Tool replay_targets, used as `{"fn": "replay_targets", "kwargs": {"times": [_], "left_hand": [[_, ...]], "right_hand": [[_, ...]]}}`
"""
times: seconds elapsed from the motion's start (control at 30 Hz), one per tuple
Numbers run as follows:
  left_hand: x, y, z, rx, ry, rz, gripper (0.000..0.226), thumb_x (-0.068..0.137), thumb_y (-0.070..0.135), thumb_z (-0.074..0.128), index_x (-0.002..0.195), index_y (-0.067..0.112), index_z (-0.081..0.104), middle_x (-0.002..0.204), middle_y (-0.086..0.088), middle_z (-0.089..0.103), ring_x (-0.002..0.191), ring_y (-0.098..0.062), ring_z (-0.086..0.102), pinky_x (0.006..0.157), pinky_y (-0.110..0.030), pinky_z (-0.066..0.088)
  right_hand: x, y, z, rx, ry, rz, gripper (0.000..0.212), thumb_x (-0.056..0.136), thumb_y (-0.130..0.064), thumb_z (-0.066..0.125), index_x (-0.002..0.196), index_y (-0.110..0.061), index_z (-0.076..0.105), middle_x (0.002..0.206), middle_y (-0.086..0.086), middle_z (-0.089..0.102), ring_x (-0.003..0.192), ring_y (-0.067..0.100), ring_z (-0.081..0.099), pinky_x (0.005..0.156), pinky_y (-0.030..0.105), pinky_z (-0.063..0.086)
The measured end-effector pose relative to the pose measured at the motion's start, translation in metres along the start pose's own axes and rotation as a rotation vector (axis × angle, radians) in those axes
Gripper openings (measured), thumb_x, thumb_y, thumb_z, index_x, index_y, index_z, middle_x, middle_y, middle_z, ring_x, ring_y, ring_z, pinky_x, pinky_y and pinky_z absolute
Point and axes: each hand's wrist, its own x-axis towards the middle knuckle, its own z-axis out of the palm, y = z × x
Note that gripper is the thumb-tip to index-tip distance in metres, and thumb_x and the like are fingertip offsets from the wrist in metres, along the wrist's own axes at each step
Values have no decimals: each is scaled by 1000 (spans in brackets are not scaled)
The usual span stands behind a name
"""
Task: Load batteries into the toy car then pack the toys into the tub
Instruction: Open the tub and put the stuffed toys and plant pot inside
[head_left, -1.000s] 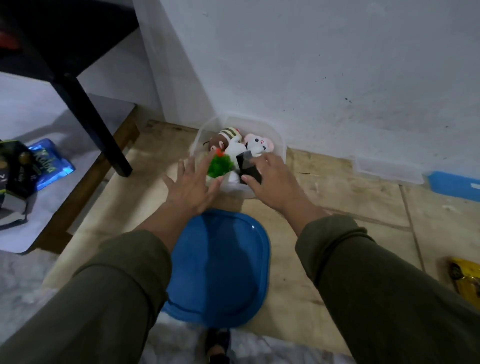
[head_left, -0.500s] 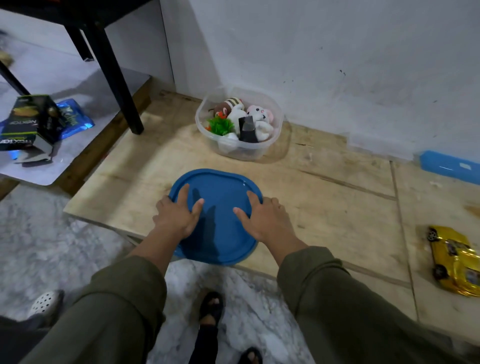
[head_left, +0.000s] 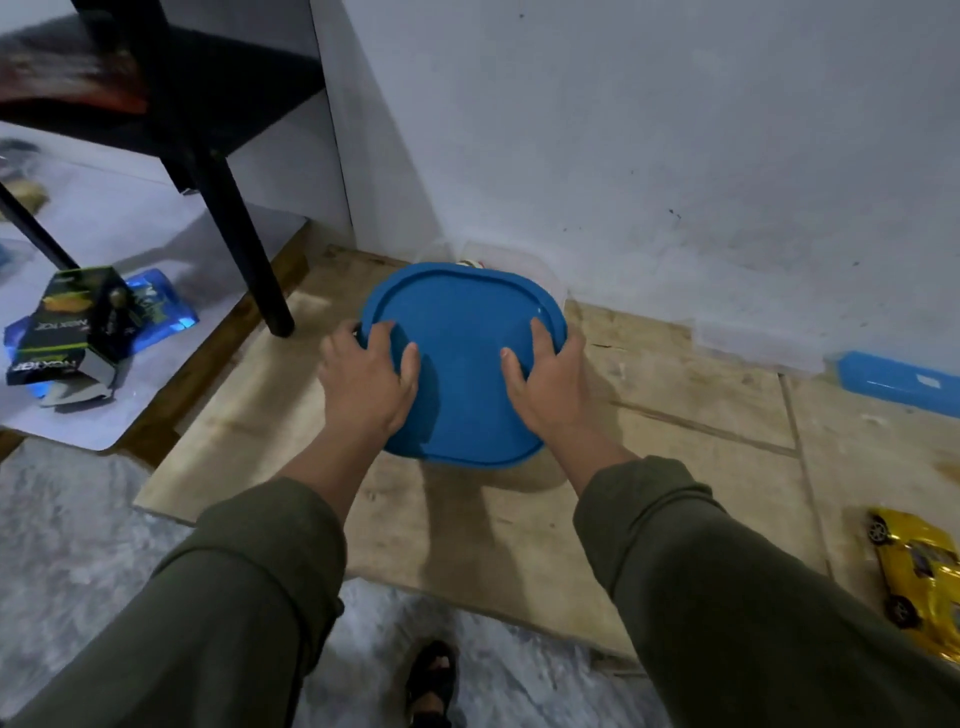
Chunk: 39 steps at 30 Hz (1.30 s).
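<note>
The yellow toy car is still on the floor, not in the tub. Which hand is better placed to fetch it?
The right hand, probably. The yellow toy car lies on the floor to the person's right. The left hand would have to cross the body. Both hands hold the blue lid now, so one must let go first.

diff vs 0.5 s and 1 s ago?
Both hands, left hand and right hand, left the tub, gripped the blue lid off the floor and carried it forward; it now hides most of the tub. Yellow toy car stays unpacked on the floor.
</note>
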Motion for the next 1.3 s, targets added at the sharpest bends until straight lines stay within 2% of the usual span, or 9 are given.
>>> {"fn": "replay_targets", "kwargs": {"times": [0.3,0.47,0.6,0.7,0.8,0.87,0.97,1.17,1.3], "left_hand": [[105,24,35,161,-274,118,50,96,41,39,142,20,35,147,-18,30,130,-35,28,108,-47,27],[142,24,57,183,-320,136,56,98,42,35,148,19,25,151,-20,21,135,-36,21,109,-47,24],[159,33,69,205,-379,120,58,99,44,33,149,17,21,150,-23,18,135,-37,22,109,-46,25],[162,36,73,281,-333,187,52,100,41,30,145,16,25,158,-18,6,145,-33,6,111,-54,19],[165,42,79,343,-377,469,54,101,23,27,152,25,6,161,0,-15,147,-21,-16,114,-59,3],[166,48,80,318,-463,525,59,99,15,26,152,27,1,161,3,-11,148,-16,-13,115,-55,-4],[171,54,85,224,-487,475,55,99,12,26,151,22,13,162,1,4,149,-17,-2,119,-47,1],[185,72,71,215,-535,404,48,95,10,34,142,20,33,155,-8,28,146,-23,17,119,-43,13],[193,81,62,207,-684,294,50,95,17,37,144,22,31,155,-9,26,146,-24,15,119,-50,10]], "right_hand": [[94,5,12,-82,-251,268,68,96,-51,32,151,-18,7,154,20,-1,140,38,17,112,46,25],[133,5,24,-297,-270,261,69,96,-54,24,151,-19,2,155,21,-3,141,39,12,115,46,17],[149,8,27,-315,-327,282,70,96,-56,21,151,-19,-4,156,20,-6,143,37,8,116,43,16],[151,14,31,-426,-270,221,72,95,-59,18,151,-17,2,157,20,-4,145,36,1,117,47,11],[152,14,34,-656,-186,59,71,94,-55,22,146,-7,26,158,15,13,146,33,9,113,57,17],[151,12,38,-682,-175,-16,64,95,-50,19,142,-12,38,153,11,32,143,30,25,110,57,25],[156,18,40,-563,-234,-99,55,100,-44,21,149,-20,20,157,2,23,146,19,17,117,46,13],[165,3,34,-473,-153,-80,51,99,-39,33,143,-14,34,146,7,39,134,22,34,114,35,21],[165,4,27,-362,-251,-29,55,97,-40,37,147,-18,28,154,6,27,141,21,23,116,34,15]]}}
